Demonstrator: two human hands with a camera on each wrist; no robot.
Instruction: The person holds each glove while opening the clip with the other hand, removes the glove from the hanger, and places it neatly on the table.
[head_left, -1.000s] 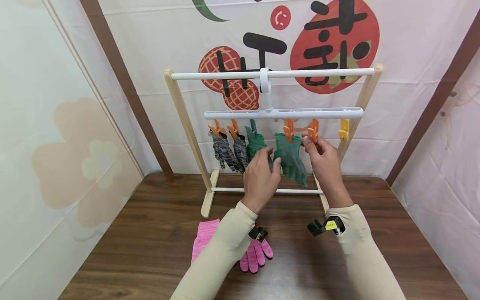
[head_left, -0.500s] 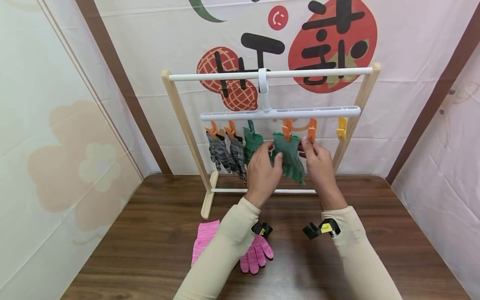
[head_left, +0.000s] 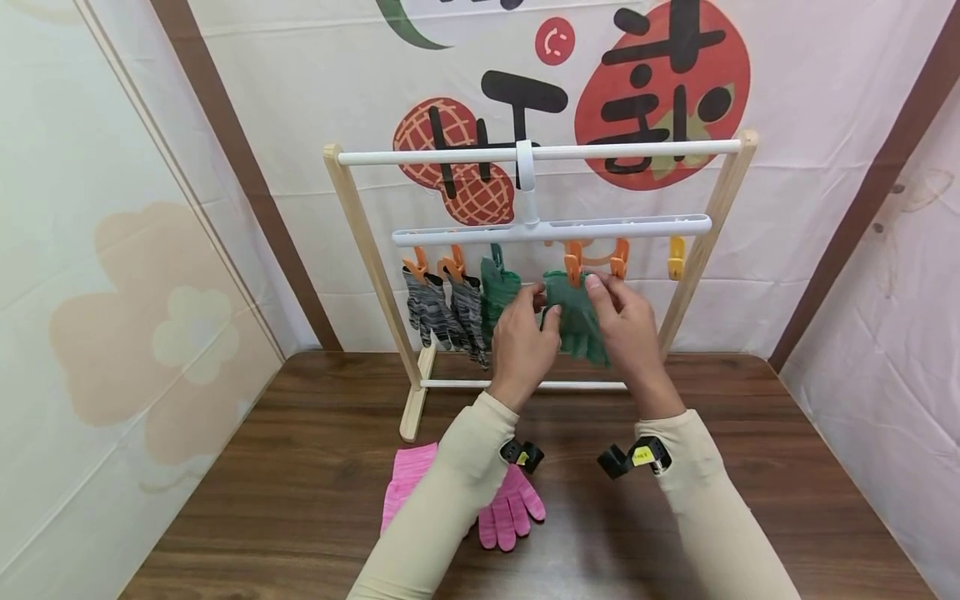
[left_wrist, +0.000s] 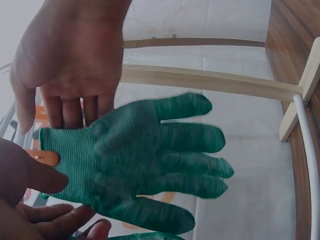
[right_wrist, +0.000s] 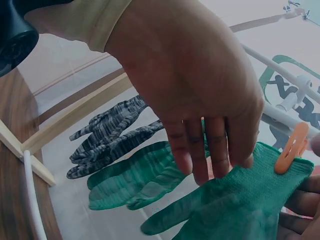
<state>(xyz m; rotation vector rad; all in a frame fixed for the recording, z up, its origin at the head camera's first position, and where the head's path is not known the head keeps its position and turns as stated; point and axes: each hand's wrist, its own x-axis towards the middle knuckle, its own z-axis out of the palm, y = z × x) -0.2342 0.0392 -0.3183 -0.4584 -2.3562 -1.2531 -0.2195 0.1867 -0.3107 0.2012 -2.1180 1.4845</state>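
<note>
A green knit glove [head_left: 573, 312] hangs by its cuff from an orange clothespin [head_left: 573, 265] under the white hanger bar [head_left: 622, 228]. My left hand [head_left: 523, 346] is at the cuff's left side, fingers loosely bent; its thumb overlaps the cuff in the left wrist view. My right hand [head_left: 630, 337] is at the cuff's right edge. Its fingers [right_wrist: 302, 202] reach behind the cuff while the thumb stays in front, not closed on the cloth. The glove's fingers point down, and all show spread in the left wrist view.
Left of the hands hang another green glove [head_left: 495, 287] and grey striped gloves [head_left: 431, 308]. An orange clothespin [head_left: 618, 258] and a yellow one [head_left: 677, 258] hang at right without gloves. Pink gloves [head_left: 513, 512] lie on the wooden table [head_left: 300, 467], partly under the left forearm.
My right hand has moved left, from below the right orange clothespin to the green glove's cuff edge. My left hand has barely moved. The hanger has shifted slightly left.
</note>
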